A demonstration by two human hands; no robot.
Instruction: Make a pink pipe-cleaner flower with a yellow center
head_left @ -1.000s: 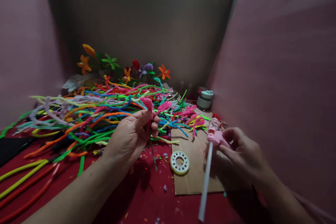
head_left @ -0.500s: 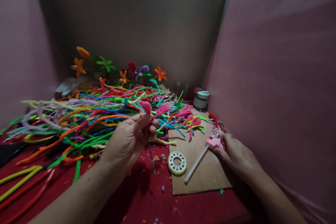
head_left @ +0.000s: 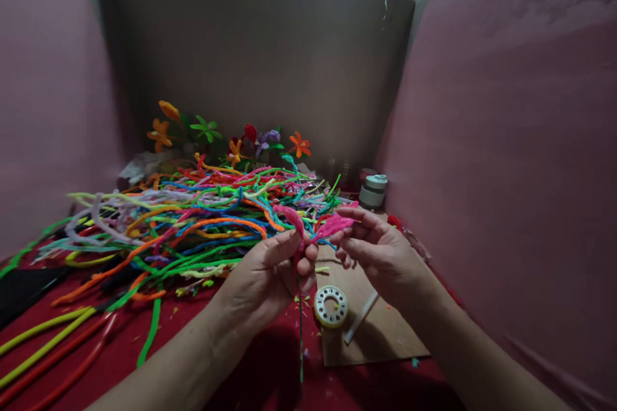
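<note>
The pink flower (head_left: 332, 227), two petals on a thin stem (head_left: 301, 340), is pinched below them by the left hand (head_left: 272, 270); the right hand's (head_left: 378, 250) fingers meet one petal, grip unclear. Above the table (head_left: 241, 376), it seems part-made against fuller blooms (head_left: 299, 144) behind.

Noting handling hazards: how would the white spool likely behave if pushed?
The white spool would probably slide rather than roll, as it lies flat; being round, it might roll if stood on edge. Holes around its face suggest lightness.
</note>
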